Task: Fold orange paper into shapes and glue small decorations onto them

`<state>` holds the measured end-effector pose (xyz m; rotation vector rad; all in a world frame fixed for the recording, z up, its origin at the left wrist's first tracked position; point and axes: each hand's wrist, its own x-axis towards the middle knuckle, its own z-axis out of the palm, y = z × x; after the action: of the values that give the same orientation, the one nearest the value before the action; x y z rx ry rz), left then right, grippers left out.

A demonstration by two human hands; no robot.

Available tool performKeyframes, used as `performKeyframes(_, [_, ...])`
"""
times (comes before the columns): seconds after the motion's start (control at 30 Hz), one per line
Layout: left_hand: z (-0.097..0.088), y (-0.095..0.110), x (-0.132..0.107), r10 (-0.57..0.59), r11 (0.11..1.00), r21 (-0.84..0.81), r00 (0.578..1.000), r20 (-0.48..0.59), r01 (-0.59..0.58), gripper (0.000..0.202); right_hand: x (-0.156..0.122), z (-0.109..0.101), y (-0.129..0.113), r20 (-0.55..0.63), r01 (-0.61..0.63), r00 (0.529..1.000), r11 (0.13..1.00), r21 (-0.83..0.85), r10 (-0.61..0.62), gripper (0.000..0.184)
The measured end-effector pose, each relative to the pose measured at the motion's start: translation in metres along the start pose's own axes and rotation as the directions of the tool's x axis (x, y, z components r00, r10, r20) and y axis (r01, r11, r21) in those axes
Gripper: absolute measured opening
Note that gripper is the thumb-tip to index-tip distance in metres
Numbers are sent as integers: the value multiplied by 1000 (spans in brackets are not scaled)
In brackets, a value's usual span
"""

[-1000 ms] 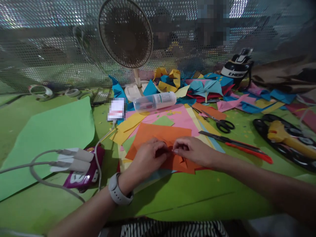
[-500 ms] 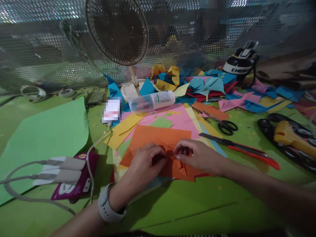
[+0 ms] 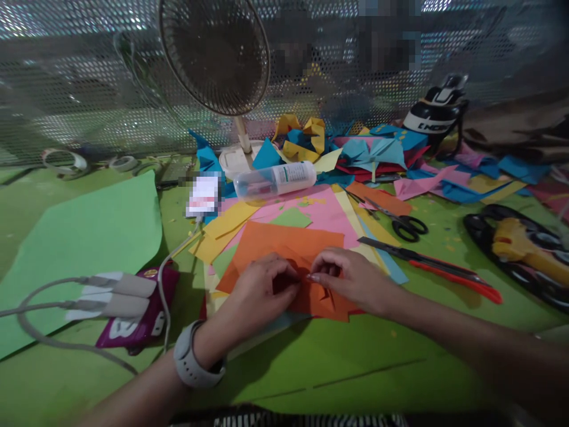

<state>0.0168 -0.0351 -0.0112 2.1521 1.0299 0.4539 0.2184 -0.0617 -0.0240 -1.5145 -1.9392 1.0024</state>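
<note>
An orange paper sheet (image 3: 284,237) lies on top of a stack of coloured sheets in front of me. Over its left part my left hand (image 3: 260,290) is closed, thumb and index fingertips pinched at orange paper. My right hand (image 3: 355,277) faces it from the right, thumb and index finger also pinched on orange paper. Just below the right fingertips stands a small raised orange fold (image 3: 326,296). Whether it belongs to the sheet or is a separate piece, I cannot tell. The fingers hide the paper's edge between the hands.
Right of my hands lie a red-handled utility knife (image 3: 453,274) and black scissors (image 3: 409,228). A clear bottle (image 3: 275,179) lies behind the sheets, near a fan (image 3: 216,56). Left are a power bank (image 3: 137,320) with cables and a green sheet (image 3: 89,237). Folded paper shapes (image 3: 373,153) fill the back.
My right fingertips have shifted slightly left, closer to my left hand, and the right fingers are closer together. The view has tilted a little; the other things stay put.
</note>
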Motion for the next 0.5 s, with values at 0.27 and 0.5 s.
performKeyframes(0.27, [-5, -4, 1, -26, 999, -27, 999, 20, 27, 18, -3, 0, 3, 27, 83, 996, 994, -73, -81, 11])
performKeyframes(0.5, [0, -8, 3, -23, 998, -52, 1000, 13, 23, 19, -1, 1, 0, -12, 98, 994, 966, -240, -104, 11])
